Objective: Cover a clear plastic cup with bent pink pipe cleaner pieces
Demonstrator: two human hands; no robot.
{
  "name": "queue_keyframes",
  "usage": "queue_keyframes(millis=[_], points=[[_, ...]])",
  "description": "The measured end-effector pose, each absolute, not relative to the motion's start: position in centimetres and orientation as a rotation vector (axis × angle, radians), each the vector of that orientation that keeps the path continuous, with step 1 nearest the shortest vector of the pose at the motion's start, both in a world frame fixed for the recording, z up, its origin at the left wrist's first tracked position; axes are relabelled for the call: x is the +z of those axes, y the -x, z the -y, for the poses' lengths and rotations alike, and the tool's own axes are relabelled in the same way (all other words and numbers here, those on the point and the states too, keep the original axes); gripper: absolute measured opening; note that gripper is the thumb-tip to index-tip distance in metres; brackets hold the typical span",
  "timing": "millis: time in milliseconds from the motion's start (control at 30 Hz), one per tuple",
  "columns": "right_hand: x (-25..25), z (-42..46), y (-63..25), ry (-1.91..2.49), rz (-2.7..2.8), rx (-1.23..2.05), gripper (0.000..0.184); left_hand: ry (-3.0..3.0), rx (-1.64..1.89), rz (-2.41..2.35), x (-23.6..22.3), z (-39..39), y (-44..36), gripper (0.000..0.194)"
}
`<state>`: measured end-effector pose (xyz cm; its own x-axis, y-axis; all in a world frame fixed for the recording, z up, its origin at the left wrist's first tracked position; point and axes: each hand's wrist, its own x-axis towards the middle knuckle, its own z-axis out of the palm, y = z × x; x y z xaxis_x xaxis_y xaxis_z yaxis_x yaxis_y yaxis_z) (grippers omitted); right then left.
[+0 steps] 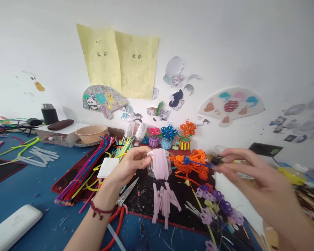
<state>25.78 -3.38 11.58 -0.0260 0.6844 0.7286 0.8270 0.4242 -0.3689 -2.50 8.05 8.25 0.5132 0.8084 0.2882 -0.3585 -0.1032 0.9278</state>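
Observation:
My left hand [133,164] grips a small clear plastic box [149,170], thumb and fingers at its left edge. Pale pink pipe cleaner [161,164] is wound round the box in several turns. My right hand [247,174] is raised on the right, slightly blurred, its fingertips pinched at the end of a blue pipe-cleaner stem [201,164]. A small curled blue head [186,160] tips that stem, in front of the orange pipe-cleaner flowers [196,169]. Below the box, short cut pink pieces [165,202] lie on the black mat [141,205].
Scissors [128,191] with red handles lie beside my left wrist. Bundled coloured pipe cleaners [86,174] are to the left, purple flowers [217,202] at the lower right. Potted pipe-cleaner flowers [166,136] stand against the wall. A white case [17,226] sits at the lower left.

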Motion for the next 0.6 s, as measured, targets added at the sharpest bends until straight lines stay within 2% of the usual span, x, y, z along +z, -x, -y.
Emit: queue_keyframes(millis=[133, 400, 600], points=[[10.4, 2.8, -25.3, 1.455, 1.822, 0.002, 0.018, -1.358, 1.03, -0.423, 8.2, -8.1, 2.8, 0.021], [10.4, 3.0, -24.2, 1.529, 1.671, -0.327, 0.035, -1.365, 1.037, -0.461, 8.6, -7.9, 2.9, 0.023], [10.0, 2.1, -24.3, 1.328, 1.737, -0.185, 0.017, -1.387, 1.039, -0.491, 8.7, -7.9, 2.9, 0.022]])
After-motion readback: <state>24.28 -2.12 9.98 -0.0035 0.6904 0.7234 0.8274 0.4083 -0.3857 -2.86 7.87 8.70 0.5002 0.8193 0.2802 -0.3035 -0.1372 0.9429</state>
